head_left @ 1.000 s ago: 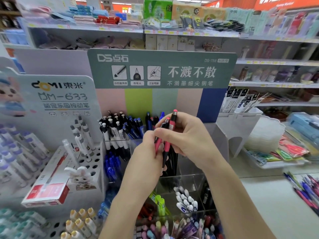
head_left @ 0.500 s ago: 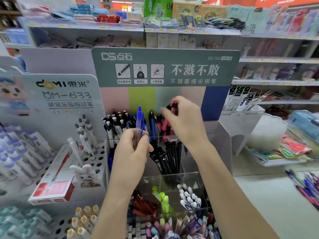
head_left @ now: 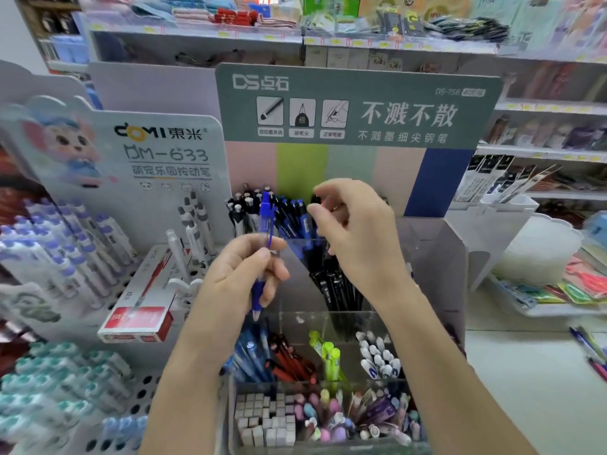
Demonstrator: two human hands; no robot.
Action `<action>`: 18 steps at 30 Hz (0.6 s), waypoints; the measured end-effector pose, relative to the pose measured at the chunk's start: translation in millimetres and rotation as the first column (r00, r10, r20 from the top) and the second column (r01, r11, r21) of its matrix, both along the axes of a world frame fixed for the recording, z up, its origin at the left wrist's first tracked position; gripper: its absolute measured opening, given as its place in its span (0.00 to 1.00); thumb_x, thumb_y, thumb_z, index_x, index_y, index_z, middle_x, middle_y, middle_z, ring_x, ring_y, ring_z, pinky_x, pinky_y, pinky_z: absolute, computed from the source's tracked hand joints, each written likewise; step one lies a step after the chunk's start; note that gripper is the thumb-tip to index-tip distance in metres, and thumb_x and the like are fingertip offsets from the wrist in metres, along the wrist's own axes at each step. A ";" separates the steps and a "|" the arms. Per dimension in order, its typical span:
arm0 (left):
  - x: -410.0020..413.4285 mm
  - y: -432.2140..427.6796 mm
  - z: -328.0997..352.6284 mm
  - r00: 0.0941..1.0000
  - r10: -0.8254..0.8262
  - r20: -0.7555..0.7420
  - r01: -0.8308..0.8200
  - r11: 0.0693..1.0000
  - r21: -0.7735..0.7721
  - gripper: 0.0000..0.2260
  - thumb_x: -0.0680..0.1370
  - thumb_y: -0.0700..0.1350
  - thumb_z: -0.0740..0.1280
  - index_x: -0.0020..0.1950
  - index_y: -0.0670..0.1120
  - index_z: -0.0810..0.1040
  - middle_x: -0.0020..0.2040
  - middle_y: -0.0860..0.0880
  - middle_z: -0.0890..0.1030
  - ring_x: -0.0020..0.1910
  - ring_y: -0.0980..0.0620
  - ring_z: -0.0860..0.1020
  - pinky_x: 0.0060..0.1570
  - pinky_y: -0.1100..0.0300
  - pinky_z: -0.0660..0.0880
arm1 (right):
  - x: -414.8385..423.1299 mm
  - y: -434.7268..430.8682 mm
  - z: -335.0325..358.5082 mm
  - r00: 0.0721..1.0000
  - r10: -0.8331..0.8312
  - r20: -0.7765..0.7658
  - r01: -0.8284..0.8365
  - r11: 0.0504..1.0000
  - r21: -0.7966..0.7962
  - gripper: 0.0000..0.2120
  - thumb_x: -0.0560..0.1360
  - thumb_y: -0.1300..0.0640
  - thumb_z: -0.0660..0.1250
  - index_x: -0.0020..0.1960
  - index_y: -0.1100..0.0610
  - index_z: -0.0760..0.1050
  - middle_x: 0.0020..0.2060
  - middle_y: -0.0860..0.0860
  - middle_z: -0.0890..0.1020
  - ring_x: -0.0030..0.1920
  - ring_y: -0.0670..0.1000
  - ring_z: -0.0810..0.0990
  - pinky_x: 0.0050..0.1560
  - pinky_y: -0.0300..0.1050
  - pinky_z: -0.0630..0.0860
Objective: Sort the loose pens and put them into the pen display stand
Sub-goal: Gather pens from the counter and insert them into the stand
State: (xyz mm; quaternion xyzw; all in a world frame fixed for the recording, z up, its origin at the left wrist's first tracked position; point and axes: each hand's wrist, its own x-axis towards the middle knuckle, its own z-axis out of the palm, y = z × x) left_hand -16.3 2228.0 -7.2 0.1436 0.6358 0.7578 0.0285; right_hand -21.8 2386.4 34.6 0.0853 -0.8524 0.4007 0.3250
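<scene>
We see the left hand (head_left: 241, 274) pinch a blue pen (head_left: 264, 213) upright between thumb and fingers, just in front of the pen display stand (head_left: 438, 267), while the right hand (head_left: 359, 234) hovers with curled fingers over the standing pens (head_left: 293, 214) in its back row, and we cannot tell if it holds one.

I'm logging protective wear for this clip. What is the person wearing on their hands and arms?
Nothing visible: the left hand and right hand are ungloved, with no watch, bracelet or sleeve in view.
</scene>
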 end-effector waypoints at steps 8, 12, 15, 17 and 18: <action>18.1 -14.8 -2.0 0.998 0.046 0.041 -0.040 0.990 -0.139 0.09 0.80 0.38 0.61 0.55 0.47 0.78 0.39 0.47 0.81 0.33 0.53 0.77 0.33 0.62 0.77 | 10.6 -25.9 -12.7 0.964 0.257 0.062 -0.227 0.926 -0.302 0.03 0.76 0.58 0.68 0.43 0.54 0.77 0.33 0.47 0.79 0.31 0.43 0.75 0.34 0.39 0.71; 26.0 -26.7 -5.3 0.984 0.170 0.054 -0.156 0.967 -0.201 0.11 0.81 0.39 0.60 0.62 0.48 0.74 0.51 0.47 0.81 0.36 0.52 0.81 0.33 0.59 0.80 | 18.7 -33.0 -22.7 0.989 0.112 -0.097 -0.134 0.958 -0.254 0.02 0.77 0.56 0.67 0.45 0.54 0.77 0.34 0.51 0.79 0.33 0.51 0.79 0.31 0.46 0.78; 32.3 -34.4 -9.9 0.979 0.206 -0.015 -0.203 0.947 -0.249 0.12 0.82 0.39 0.59 0.63 0.49 0.73 0.53 0.51 0.78 0.37 0.53 0.81 0.33 0.59 0.80 | 23.3 -41.1 -43.8 0.985 0.001 -0.174 -0.021 0.994 -0.111 0.07 0.76 0.55 0.67 0.47 0.59 0.78 0.36 0.50 0.79 0.36 0.51 0.79 0.35 0.51 0.79; 35.5 -40.1 -12.7 0.976 0.216 -0.020 -0.215 0.947 -0.239 0.11 0.82 0.38 0.59 0.61 0.50 0.73 0.51 0.51 0.79 0.37 0.53 0.81 0.33 0.60 0.79 | 23.1 -48.4 -58.3 0.989 -0.028 -0.144 0.030 0.999 0.011 0.07 0.76 0.57 0.68 0.47 0.61 0.78 0.37 0.51 0.79 0.36 0.51 0.78 0.37 0.51 0.79; 37.1 -42.5 -13.7 0.978 0.209 -0.013 -0.206 0.951 -0.231 0.11 0.82 0.38 0.59 0.60 0.50 0.74 0.50 0.51 0.80 0.37 0.53 0.81 0.33 0.61 0.79 | 21.5 -52.9 -65.6 0.994 -0.045 -0.101 0.053 0.995 0.080 0.06 0.75 0.58 0.69 0.46 0.62 0.77 0.36 0.52 0.78 0.36 0.51 0.78 0.37 0.52 0.79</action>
